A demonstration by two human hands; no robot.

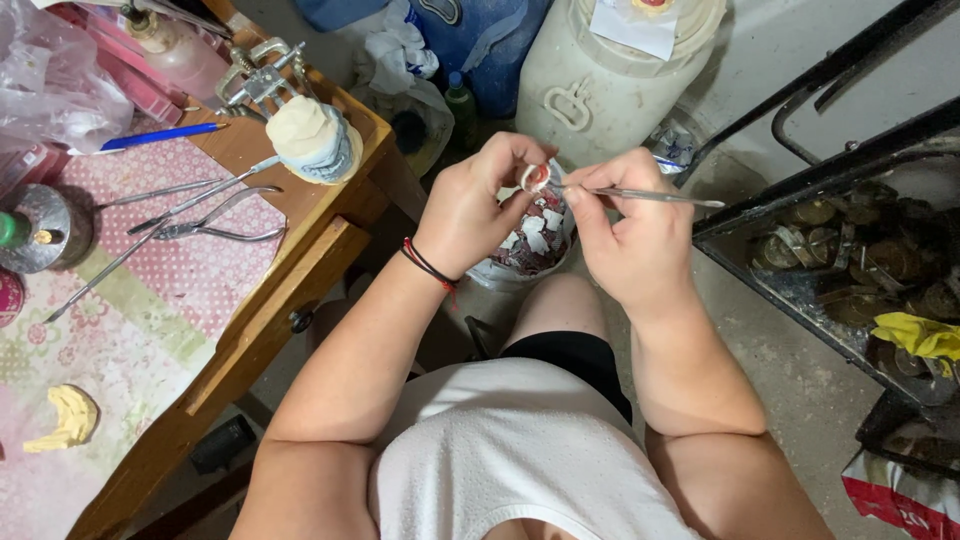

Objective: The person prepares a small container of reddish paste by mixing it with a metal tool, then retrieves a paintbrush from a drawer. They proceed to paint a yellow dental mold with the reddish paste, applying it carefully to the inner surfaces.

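Observation:
My left hand (478,200) pinches a small white and pink dental piece (535,178) at its fingertips, above my knee. My right hand (630,225) grips a thin metal carving tool (650,196), its tip touching the piece and its handle pointing right. Both hands hover over a small bucket (535,245) holding red and white scraps. A red and black cord bracelet (428,266) circles my left wrist.
A wooden table (290,275) stands at the left with a plaster model (312,140), pliers (215,225), metal tools, a blue pen (160,135) and a yellow plaster cast (65,420). A white barrel (600,75) sits ahead. A black metal rack (860,260) stands on the right.

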